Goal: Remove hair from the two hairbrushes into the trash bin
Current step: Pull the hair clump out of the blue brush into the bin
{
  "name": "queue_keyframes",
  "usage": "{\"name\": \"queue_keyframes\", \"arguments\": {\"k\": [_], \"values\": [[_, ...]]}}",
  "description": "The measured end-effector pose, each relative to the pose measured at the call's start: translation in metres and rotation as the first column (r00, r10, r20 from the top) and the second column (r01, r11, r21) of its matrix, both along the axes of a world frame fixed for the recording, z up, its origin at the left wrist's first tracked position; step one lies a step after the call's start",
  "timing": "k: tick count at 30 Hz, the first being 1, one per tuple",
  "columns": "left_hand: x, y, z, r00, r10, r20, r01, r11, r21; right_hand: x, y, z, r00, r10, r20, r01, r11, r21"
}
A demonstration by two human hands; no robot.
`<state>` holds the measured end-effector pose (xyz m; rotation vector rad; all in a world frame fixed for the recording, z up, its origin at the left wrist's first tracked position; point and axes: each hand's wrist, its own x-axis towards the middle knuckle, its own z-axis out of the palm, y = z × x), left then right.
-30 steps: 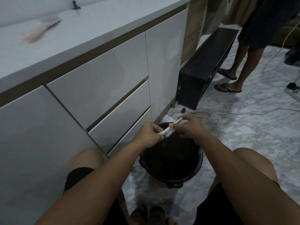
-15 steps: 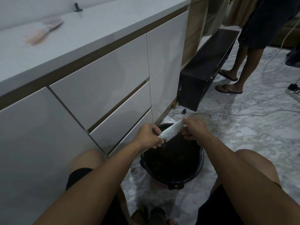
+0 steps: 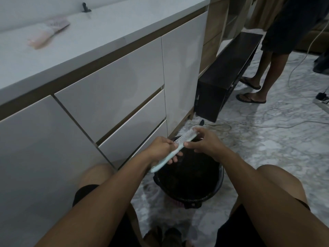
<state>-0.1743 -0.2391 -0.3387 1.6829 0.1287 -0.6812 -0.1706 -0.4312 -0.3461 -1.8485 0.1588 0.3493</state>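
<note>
A pale blue hairbrush (image 3: pixel 179 146) with white bristles is held tilted over a black trash bin (image 3: pixel 216 191) on the floor between my knees. My left hand (image 3: pixel 161 148) grips its handle, whose end sticks out toward me. My right hand (image 3: pixel 204 142) rests its thumb and fingers against the head and bristles. Whether hair sits between those fingers I cannot tell. A second, pink hairbrush (image 3: pixel 47 33) lies blurred on the white countertop at the upper left.
White drawers and cabinet doors (image 3: pixel 110 97) rise on my left. A black low cabinet (image 3: pixel 224 75) stands beyond the bin. Another person's legs in flip-flops (image 3: pixel 256 82) stand at the upper right. Cables (image 3: pixel 267 125) and a power strip (image 3: pixel 323 100) lie on the marble floor.
The brush has rolled so its bristles face up and its handle end now shows below my left hand. My right hand slid back along the head toward me.
</note>
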Motion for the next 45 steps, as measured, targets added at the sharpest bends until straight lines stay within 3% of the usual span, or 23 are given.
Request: {"name": "queue_keyframes", "arguments": {"k": [13,20,25,28,31,33,37,41,42,45], "values": [[0.001,0.008,0.002,0.999,-0.017,-0.029,0.015,0.998,-0.066,0.012,-0.008,-0.004,0.942,-0.334,-0.035,0.334,0.918,0.215],[-0.002,-0.005,-0.003,0.997,-0.001,0.077,-0.002,0.999,0.045,0.018,-0.016,-0.014,0.853,-0.521,-0.019,0.519,0.846,0.123],[-0.001,-0.008,-0.003,0.989,-0.046,0.144,0.023,0.987,0.156,0.018,-0.017,-0.009,0.782,-0.620,-0.065,0.619,0.760,0.197],[-0.003,-0.009,-0.004,0.983,-0.058,0.171,0.022,0.978,0.206,0.016,-0.017,-0.009,0.870,-0.492,0.007,0.484,0.859,0.166],[-0.005,-0.011,-0.007,0.979,-0.091,0.181,0.046,0.970,0.237,0.010,-0.010,-0.014,0.956,-0.207,0.209,0.232,0.967,-0.106],[-0.006,-0.012,-0.008,0.977,-0.126,0.171,0.079,0.963,0.258,0.012,-0.009,-0.014,0.941,-0.206,0.267,0.276,0.926,-0.258],[-0.008,-0.012,-0.011,0.983,-0.091,0.160,0.047,0.964,0.261,0.018,-0.017,-0.008,0.869,-0.389,0.306,0.454,0.873,-0.180],[-0.007,-0.010,-0.008,0.984,-0.075,0.160,0.029,0.962,0.272,0.009,-0.006,-0.015,0.958,-0.091,0.273,0.156,0.961,-0.229],[-0.007,-0.009,-0.006,0.984,-0.081,0.160,0.035,0.962,0.271,0.008,-0.005,-0.018,0.958,-0.077,0.276,0.154,0.950,-0.270],[-0.009,-0.009,0.000,0.982,-0.094,0.165,0.047,0.962,0.270,0.012,-0.011,-0.012,0.895,-0.224,0.387,0.376,0.843,-0.383]]}}
